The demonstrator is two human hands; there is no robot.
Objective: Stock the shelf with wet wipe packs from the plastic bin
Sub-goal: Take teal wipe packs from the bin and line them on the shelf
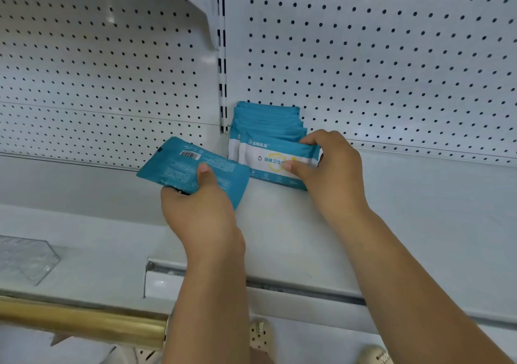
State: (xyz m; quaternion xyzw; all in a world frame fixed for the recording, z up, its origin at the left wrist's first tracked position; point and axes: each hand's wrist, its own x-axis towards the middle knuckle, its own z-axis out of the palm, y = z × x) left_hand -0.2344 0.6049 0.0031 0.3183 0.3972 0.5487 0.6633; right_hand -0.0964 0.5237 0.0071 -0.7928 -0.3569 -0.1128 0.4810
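While the right hand (330, 168) pinches the front pack (275, 162) upright, the left hand (201, 212) grips a spare pack (184, 168), likely next

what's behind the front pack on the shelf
More teal packs in a row back toward the pegboard; only their top edges show, the front pack covers the rest.

Shelf (419, 209) surface open right of, in front of pack row (268, 120); pegboard (391, 70) blocks behind; slotted post (222, 56) bounds left.
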